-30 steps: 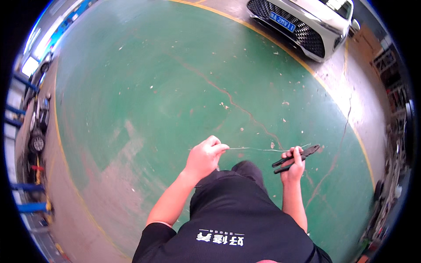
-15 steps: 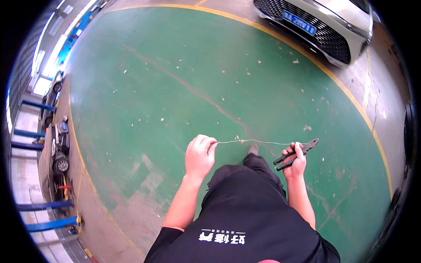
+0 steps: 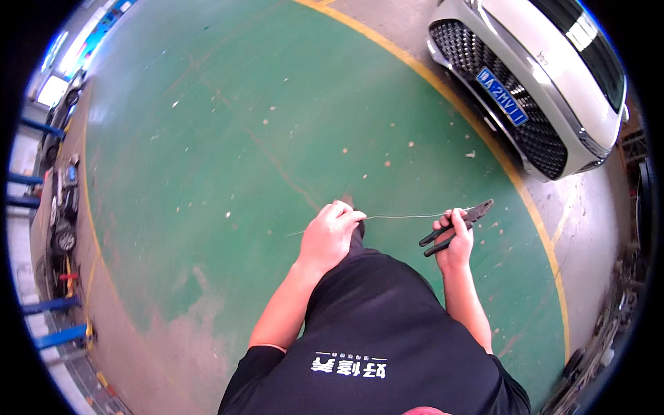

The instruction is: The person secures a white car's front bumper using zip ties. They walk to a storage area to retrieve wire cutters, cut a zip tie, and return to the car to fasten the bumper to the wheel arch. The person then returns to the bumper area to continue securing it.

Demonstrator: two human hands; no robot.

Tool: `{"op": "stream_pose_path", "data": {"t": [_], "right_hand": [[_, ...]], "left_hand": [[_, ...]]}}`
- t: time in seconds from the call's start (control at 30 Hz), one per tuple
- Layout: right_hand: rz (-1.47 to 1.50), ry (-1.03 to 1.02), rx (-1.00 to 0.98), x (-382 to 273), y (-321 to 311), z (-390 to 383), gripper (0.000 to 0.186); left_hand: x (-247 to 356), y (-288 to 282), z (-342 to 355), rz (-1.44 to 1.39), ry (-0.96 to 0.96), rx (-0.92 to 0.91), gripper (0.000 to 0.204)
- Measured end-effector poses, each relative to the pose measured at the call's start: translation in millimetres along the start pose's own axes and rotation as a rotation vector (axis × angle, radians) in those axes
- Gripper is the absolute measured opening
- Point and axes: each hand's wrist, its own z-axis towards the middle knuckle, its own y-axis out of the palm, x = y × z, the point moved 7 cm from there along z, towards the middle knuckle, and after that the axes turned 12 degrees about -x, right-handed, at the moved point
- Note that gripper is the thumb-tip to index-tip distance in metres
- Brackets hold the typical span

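A thin silvery wire stretches between my two hands, slightly bowed. My left hand pinches it between thumb and fingers, and a short loose end sticks out to the left past the hand. In my right hand is a pair of combination pliers with dark handles, its jaws pointing up and to the right. The fingers of that hand also hold the wire's right end near the pliers' head. Whether the jaws touch the wire I cannot tell.
Green painted floor with scuffs and specks lies around me, edged by a yellow line. A white car stands front right. Far left are blue lift arms and a partly dismantled car. Assorted parts line the right edge.
My left hand has slid along the wire toward the right hand, so the span is shorter and a tail shows behind it. The view has turned right, with the white car showing larger.
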Motion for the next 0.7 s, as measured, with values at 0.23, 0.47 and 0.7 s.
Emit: {"op": "stream_pose_path", "data": {"t": [0.23,0.47,0.7], "right_hand": [[-0.029,-0.163,0.088,-37.8,57.6,189.3,0.005],[0.004,-0.174,0.179,-46.0,80.1,381.9,0.005],[0.076,-0.069,0.029,-76.2,124.3,677.9,0.006]], "left_hand": [[-34.7,-23.3,248.0,-0.052,0.242,-0.138,0.007],[-82.2,-46.5,456.3,0.008,0.297,-0.274,0.007],[-126.1,-76.9,702.5,0.042,0.199,-0.196,0.007]]}}
